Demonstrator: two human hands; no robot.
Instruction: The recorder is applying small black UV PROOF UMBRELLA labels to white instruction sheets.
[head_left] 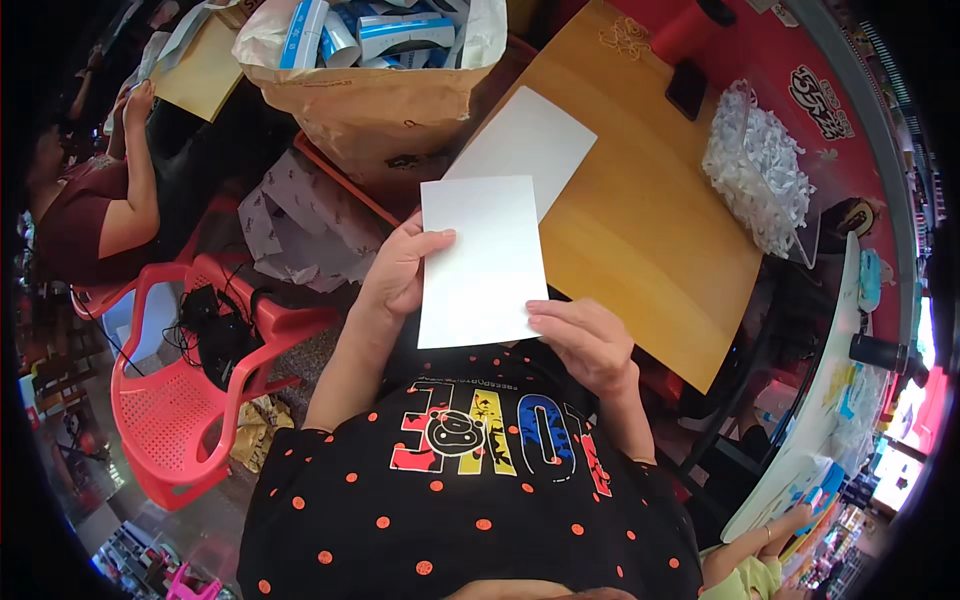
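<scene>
A blank white sheet of paper or thin card (480, 265) is held up in front of my chest. My left hand (402, 268) pinches its left edge, thumb on top and fingers hidden behind. At the lower right edge, my right hand (588, 342) grips it with fingertips on the face; its thumb is out of sight. Beyond it, a second white sheet (545, 140) lies slanted on the wooden table (650, 220), partly covered by the held one.
A large brown paper bag (390, 110) full of blue-and-white rolled pieces stands at the far left of the table. Toward the right lie a clear bin of white strips (760, 175), a dark phone (687, 90) and rubber bands (625, 38). A red chair (175, 420) holds black cables. Other people sit nearby.
</scene>
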